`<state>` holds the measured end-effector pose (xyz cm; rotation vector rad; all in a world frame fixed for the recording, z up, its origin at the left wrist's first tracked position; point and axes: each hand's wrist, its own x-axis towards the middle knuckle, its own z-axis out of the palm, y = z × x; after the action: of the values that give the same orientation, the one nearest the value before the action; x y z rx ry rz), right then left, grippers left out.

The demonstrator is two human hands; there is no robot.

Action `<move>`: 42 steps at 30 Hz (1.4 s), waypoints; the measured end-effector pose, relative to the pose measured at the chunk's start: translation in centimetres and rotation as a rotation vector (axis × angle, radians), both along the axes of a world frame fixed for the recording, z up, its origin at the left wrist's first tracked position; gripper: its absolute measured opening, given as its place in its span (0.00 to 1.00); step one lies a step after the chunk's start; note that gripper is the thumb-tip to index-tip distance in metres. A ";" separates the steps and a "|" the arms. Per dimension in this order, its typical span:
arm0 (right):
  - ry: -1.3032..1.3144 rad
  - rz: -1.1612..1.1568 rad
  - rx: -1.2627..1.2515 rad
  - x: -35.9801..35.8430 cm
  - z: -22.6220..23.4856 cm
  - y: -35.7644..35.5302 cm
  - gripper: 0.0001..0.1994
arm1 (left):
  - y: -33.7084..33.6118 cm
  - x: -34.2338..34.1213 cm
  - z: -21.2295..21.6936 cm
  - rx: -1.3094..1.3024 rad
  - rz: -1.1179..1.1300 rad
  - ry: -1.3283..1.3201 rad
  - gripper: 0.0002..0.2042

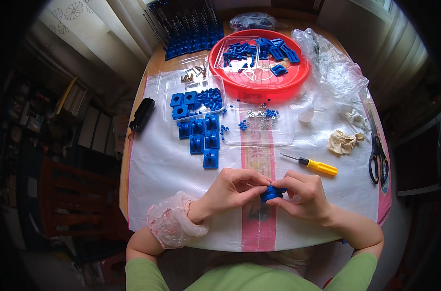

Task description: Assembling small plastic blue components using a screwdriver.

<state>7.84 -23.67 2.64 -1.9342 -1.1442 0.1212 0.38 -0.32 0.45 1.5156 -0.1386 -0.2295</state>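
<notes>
Near the table's front edge, a small blue plastic part (271, 194) is held between my two hands. My right hand (305, 196) grips it with thumb and fingers from the right. The thumb and fingertips of my left hand (236, 189) are pinched together at its upper left edge; whether a tiny piece sits between them is hidden. Beyond my left hand stand several blue square blocks with rounded tops (211, 158), set in stepped columns. A screwdriver (319, 166) with a yellow and black handle lies just past my right hand.
Clear trays hold blue parts (209, 99), white rings (263, 120) and brass pins (187, 78). Behind them stands a red basin (220, 80) with blue pieces. Scissors (377, 160), crumpled paper (345, 142) and plastic bags (329, 60) lie right; a black case (143, 114) lies left.
</notes>
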 end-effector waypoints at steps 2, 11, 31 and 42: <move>0.001 -0.001 -0.009 0.0 -0.1 0.0 0.15 | -0.2 0.0 0.1 -0.011 0.004 0.036 0.08; 0.022 0.012 -0.019 0.1 0.0 0.1 0.15 | -0.2 0.0 -0.4 -0.035 0.036 -0.003 0.07; 0.030 0.017 -0.023 0.1 -0.2 0.0 0.14 | -0.3 0.2 -0.3 0.055 0.027 -0.024 0.10; 0.004 0.019 -0.037 0.2 -0.3 -0.1 0.14 | -0.4 0.2 -0.2 0.115 0.024 -0.133 0.13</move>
<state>8.02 -23.72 2.35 -1.9547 -1.1655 0.1568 0.58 -0.74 0.23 1.6462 -0.2163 -0.1192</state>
